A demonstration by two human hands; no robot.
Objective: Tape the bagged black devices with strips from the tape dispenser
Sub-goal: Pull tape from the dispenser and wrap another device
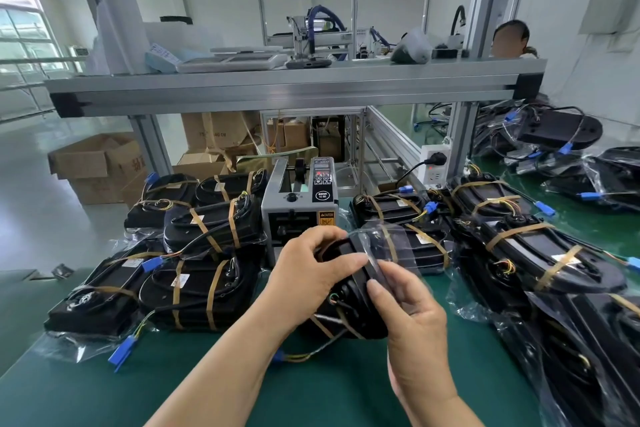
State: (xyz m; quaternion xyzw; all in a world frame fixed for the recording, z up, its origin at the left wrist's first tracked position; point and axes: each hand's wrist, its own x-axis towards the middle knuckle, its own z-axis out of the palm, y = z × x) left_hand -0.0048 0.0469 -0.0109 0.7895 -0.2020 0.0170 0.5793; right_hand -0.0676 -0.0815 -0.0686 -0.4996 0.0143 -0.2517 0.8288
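At centre frame your left grip (311, 274) clasps the bagged black device (346, 315) over the counter (311, 392), while your right grip (412, 315) pinches the loose bag flap. You appear to be folding; next, take a strip from the tape dispenser (299, 204) just behind.

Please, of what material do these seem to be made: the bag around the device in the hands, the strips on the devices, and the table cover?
Bag: thin clear plastic film, glossy. It wrinkles, and the black device shows through it.
Strips: tan tape, perhaps paper or tinted plastic; the look leaves it open.
Table cover: green mat with a dull finish, likely rubber or vinyl.
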